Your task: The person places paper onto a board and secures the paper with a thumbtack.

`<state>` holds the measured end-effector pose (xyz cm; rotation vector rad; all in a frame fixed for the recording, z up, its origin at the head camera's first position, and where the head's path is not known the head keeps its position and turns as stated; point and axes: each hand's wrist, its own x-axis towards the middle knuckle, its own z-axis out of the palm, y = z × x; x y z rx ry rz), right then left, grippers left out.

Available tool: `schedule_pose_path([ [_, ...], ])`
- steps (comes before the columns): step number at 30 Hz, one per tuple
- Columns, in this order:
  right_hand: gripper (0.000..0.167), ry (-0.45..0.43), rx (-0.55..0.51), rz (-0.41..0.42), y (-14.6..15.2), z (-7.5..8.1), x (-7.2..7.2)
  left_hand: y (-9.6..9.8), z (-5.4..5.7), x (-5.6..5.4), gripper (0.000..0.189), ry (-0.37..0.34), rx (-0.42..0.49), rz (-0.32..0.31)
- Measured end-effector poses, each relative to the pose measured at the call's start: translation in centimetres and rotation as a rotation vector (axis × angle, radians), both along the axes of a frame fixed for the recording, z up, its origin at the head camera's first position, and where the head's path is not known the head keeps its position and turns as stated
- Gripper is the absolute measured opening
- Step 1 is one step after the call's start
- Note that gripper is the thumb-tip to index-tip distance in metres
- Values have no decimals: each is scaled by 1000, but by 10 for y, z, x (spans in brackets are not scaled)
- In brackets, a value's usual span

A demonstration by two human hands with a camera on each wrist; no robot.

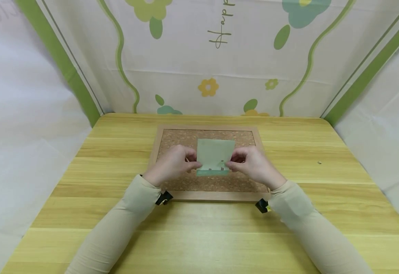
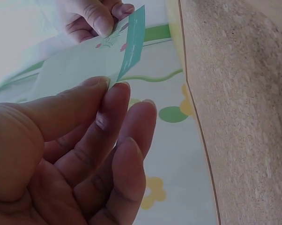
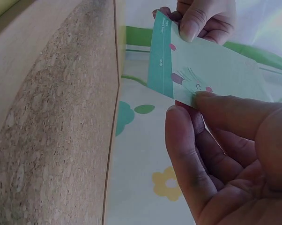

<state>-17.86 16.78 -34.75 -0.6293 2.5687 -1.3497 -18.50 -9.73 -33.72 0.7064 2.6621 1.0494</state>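
Note:
Both hands hold a pale green sheet of note paper (image 1: pixel 214 154) over a cork board (image 1: pixel 182 184). A darker green band runs along its lower edge, with small printed figures just above it. My left hand (image 1: pixel 175 163) pinches the left side of the paper between thumb and index finger; in the left wrist view the thumb (image 2: pixel 80 101) lies flat on it. On the other side my right hand (image 1: pixel 254 164) pinches the right edge, its thumb (image 3: pixel 239 110) beside a small printed face. The cork board has a light wooden frame (image 1: pixel 213 196) and lies on the table.
The wood-grain table (image 1: pixel 206 236) extends around the board. A tiny shiny object (image 1: pixel 319 163) lies on the right. Behind the table hangs a white cloth (image 1: pixel 179 57) with flower prints, and white cloth walls stand at both sides. Black wrist mounts (image 1: pixel 164 198) sit near the board's front corners.

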Motion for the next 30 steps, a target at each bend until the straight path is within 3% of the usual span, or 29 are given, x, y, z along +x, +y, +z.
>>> schedule_pose_path([
  [12, 9, 67, 54, -2, -1, -8, 0, -2, -4, 1, 14, -44, 0, -16],
  [20, 9, 42, 65, -4, -1, -10, 1, -1, -6, 1, 14, -35, -19, -27],
  [30, 12, 3, 29, 4, -1, -12, 0, 1, -7, 0, 12, -84, -17, -18],
])
